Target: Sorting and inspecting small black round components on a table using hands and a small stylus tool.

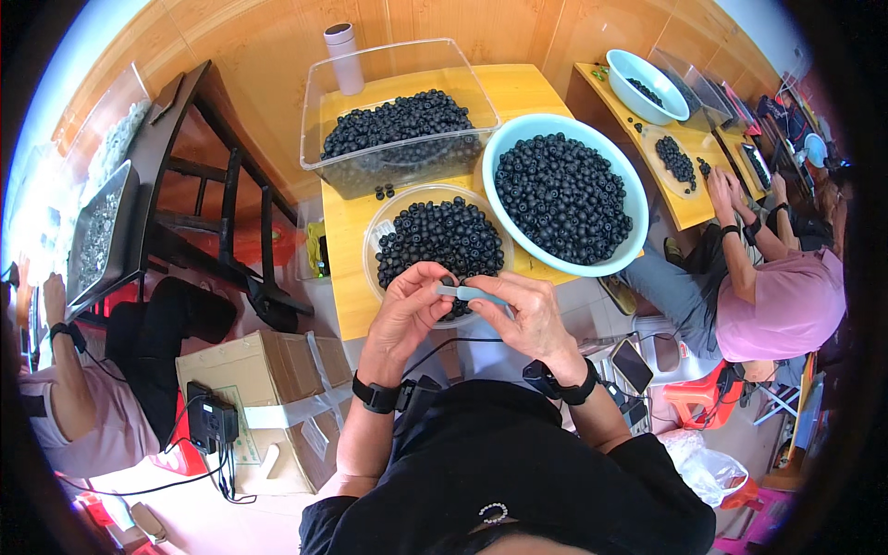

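Surface: small yellow wooden table (pixel 347 305), set against a wood-panelled wall; pale floor below.

On the table, beyond both hands: shallow clear dish (pixel 377 242) heaped with black beads, its near rim directly under the fingertips. Further out and to the right of the right hand, a large pale-blue basin (pixel 632 185) filled with the same black beads. Further out from the left hand, a clear plastic tub (pixel 324 102) partly filled with beads; a few loose beads lie just before it. A grey cylindrical flask (pixel 343 57) stands behind the tub.

Left hand (pixel 404 310): raised over the near rim of the dish, fingers curled, thumb and forefinger pinching one end of a thin pale-blue strip (pixel 472 293). A dark band sits on the wrist.

Right hand (pixel 527 314): just beside the left, fingers folded inward, pinching the other end of the strip. The strip lies level between the two hands, just above the beads in the dish. What sits at the fingertips beyond the strip is too small to tell.

Room: a cardboard box (pixel 277 370) with a black device on it, on the floor left of the left forearm. A dark wooden rack (pixel 199 185) holding a metal tray, far left. A second yellow table (pixel 684 208) to the far right with another blue bowl, where a person in a pink top (pixel 782 310) works. Another person's arm at the left edge.
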### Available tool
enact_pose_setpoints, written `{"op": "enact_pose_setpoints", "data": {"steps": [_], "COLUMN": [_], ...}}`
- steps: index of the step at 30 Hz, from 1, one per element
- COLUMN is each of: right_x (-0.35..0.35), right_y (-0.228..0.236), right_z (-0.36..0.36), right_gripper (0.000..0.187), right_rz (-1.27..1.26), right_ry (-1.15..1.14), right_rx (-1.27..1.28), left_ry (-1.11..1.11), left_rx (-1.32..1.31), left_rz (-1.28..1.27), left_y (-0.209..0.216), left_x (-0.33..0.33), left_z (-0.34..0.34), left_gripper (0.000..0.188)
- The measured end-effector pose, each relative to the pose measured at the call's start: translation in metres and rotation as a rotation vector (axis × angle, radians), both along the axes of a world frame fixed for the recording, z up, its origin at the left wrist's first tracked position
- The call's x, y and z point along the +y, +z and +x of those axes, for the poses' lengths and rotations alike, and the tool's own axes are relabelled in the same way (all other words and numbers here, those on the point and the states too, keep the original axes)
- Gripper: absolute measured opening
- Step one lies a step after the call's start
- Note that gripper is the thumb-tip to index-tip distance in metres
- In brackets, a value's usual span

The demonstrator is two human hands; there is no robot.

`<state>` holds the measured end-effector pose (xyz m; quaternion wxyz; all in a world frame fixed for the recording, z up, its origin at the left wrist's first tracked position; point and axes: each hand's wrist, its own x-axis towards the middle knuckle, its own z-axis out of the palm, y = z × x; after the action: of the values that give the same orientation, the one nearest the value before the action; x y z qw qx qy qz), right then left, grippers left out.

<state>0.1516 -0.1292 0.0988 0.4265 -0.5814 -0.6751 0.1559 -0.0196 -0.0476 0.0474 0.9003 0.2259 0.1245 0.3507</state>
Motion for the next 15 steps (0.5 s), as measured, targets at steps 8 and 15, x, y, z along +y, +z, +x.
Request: {"op": "enact_pose_setpoints", "data": {"steps": [8,15], "right_x": [0.0003,0.0014], "right_y": [0.0016,-0.001], "right_z": [0.001,0.0031], "right_gripper": [0.021,0.02], "right_rz": [-0.029,-0.01], "right_ry": [-0.012,0.03], "right_rx": [-0.009,-0.011], "left_ry": [-0.032,-0.048], "left_rx": [-0.043,-0.04], "left_rz": [-0.025,-0.026], "left_y": [-0.0045,-0.0035], "left_x": [0.0004,-0.0006], "left_z": [-0.0016,-0.003], "left_gripper": [0.018,0.014]}}
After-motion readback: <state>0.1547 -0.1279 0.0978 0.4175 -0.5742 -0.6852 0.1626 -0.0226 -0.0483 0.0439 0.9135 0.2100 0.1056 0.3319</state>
